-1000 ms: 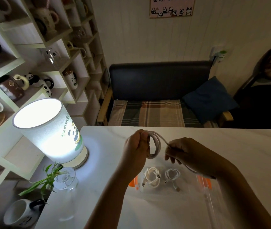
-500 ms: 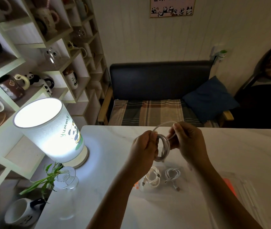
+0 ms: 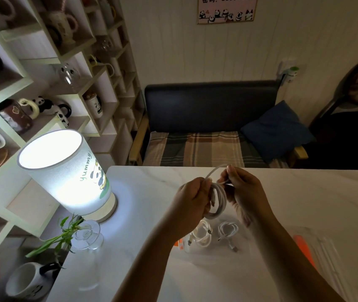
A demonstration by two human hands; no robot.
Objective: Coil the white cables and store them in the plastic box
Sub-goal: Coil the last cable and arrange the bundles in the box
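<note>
Both our hands are up over the white desk (image 3: pixel 304 203), working one white cable (image 3: pixel 218 199). Our left hand (image 3: pixel 192 201) is closed around the coil, pinching its loops together at the top. Our right hand (image 3: pixel 242 192) is closed too, gripping the cable's loose end between fingertips just beside the coil, with a short arc of cable rising between the two hands.

Below the hands we count two more white cables already coiled: a thicker coil (image 3: pixel 202 234) on the left and a thinner coil (image 3: pixel 228 232) on the right, close together but apart. They seem to lie in the clear plastic box (image 3: pixel 186 249), whose walls are hard to make out; one orange clasp (image 3: pixel 179 244) shows at its left edge. A clear lid (image 3: pixel 326 253) with an orange part lies on the desk to the right.

One lit lamp (image 3: pixel 64 171) with a panda print stands at the desk's left corner, one glass vase (image 3: pixel 87 236) with a green sprig just in front of it.
</note>
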